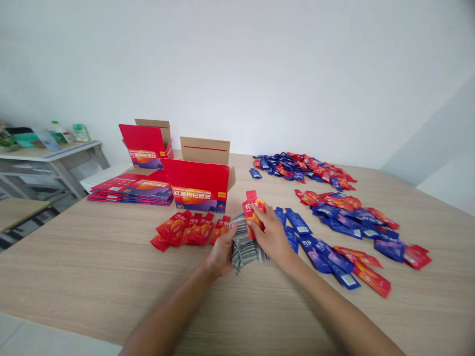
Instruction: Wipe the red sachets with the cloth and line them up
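Note:
My left hand grips a thick fanned stack of pouches, seen edge-on as grey stripes, low over the wooden table. Pressed against that stack, my right hand pinches a single red pouch whose top sticks up above the fingers. A row of red pouches lies just left of my hands. Blue pouches lie just right of them. An open red box stands behind the hands.
A second open red box stands farther back left, beside a pile of flat red box blanks. Mixed red and blue pouches lie in heaps at the back and right. A side desk carries clutter at far left.

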### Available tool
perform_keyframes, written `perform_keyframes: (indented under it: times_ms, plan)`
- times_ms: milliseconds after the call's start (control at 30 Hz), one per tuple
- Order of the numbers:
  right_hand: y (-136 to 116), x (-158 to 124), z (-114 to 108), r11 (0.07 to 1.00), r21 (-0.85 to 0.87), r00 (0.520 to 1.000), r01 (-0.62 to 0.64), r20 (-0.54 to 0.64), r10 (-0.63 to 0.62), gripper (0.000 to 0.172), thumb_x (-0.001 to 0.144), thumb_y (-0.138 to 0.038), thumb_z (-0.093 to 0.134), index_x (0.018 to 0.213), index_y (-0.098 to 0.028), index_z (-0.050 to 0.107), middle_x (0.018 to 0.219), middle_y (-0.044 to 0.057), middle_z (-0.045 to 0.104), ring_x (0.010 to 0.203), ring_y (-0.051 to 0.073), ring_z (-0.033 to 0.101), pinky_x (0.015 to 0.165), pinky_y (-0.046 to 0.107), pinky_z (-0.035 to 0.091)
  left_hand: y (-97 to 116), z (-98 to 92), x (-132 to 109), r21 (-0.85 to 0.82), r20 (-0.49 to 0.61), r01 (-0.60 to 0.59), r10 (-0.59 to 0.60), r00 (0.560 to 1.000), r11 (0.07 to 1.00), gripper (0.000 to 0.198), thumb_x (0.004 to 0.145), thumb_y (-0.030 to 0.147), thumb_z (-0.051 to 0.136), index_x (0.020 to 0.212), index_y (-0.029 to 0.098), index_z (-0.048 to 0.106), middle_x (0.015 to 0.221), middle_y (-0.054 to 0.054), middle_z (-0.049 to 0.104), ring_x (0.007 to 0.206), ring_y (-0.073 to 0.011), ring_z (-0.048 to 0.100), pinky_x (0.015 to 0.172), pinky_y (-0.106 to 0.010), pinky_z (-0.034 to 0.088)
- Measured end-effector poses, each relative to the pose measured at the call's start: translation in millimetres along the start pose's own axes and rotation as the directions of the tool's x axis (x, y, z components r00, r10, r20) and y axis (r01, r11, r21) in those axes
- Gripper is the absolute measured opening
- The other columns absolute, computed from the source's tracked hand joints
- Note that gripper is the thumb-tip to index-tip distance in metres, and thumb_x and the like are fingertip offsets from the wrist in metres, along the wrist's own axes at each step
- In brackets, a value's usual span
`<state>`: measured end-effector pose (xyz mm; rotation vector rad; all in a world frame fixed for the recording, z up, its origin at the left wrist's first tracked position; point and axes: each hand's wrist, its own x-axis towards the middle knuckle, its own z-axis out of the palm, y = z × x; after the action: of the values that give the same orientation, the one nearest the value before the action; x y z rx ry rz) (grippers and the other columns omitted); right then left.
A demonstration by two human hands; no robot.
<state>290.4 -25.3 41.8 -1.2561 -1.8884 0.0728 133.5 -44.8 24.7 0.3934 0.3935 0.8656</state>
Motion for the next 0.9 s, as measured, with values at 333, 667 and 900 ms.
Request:
perform_keyframes:
  times_ms: [333,667,900]
  plan:
    - [-11.4,-3.5,-7.1,0.96,-0.23,0.988,0.157,0.043,-0.152,0.049,0.102,-0.028,0.033,0.151,-0.022,0.034,0.161,0.015,0.022,0.149,0.034,0.017,0.115,0.066,0.018,-1.3,7.7,-5.2,-0.06,0.076,-0.072,0.076,0.994,0.996,0.055,0.091,0.047,0.055,0.136,0.014,0.058,0.117,-0.013,0.072,0.107,-0.0282,0.069,0.104,-0.044,0.048]
    - [-20.8,-5.6,-11.6,0.959,-0.211,0.982,0.189,0.046,-0.183,0.042,0.102,-0.027,0.036,0.14,-0.019,0.051,0.124,0.018,0.06,0.112,0.03,0.057,0.096,0.051,0.05,-2.0,14.4,-9.7,-0.012,0.076,-0.202,0.202,0.976,0.979,0.047,0.092,0.037,0.056,0.133,0.014,0.06,0.12,-0.013,0.071,0.119,-0.03,0.062,0.11,-0.046,0.042]
    - [-29.1,-22.8,4.1,0.98,-0.009,0.977,0.2,0.082,-0.199,0.056,0.1,-0.034,0.048,0.152,-0.02,0.034,0.144,0.018,0.052,0.134,0.029,0.049,0.108,0.052,0.046,12.0,12.7,-12.9,-0.034,-0.063,-0.21,0.207,0.976,0.977,0.041,0.094,0.038,0.051,0.12,0.01,0.066,0.105,-0.013,0.075,0.104,-0.0268,0.069,0.096,-0.039,0.053]
